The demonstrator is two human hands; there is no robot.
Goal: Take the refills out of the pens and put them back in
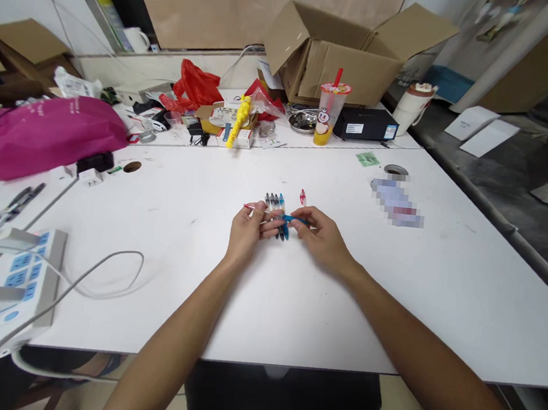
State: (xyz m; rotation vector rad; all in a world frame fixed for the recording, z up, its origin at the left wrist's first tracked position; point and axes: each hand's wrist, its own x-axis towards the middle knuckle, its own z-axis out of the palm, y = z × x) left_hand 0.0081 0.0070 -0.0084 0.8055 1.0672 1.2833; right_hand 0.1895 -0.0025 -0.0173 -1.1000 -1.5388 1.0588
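Between my hands, level above the table, is a slim pen [273, 215] with a red end at the left. My left hand [249, 227] is closed on it, thumb on top. My right hand [322, 236] pinches a blue pen piece [296, 220] at the pen's right side; whether the two parts are joined I cannot tell. Below lies a row of pens [271, 199], several with black ends, along with a blue-ended pen [281, 200]. My fingers hide their middles. A red-and-clear pen piece [303, 197] lies just beyond my right fingers.
At the left stands a power strip [51, 273] with looping cables. A pink bag [56, 136] lies farther back. Along the back edge are a red plastic bag [196, 86], a drink cup [330, 110], a black box [367, 124] and a cardboard box [347, 69]. A tape roll [396, 171] lies right.
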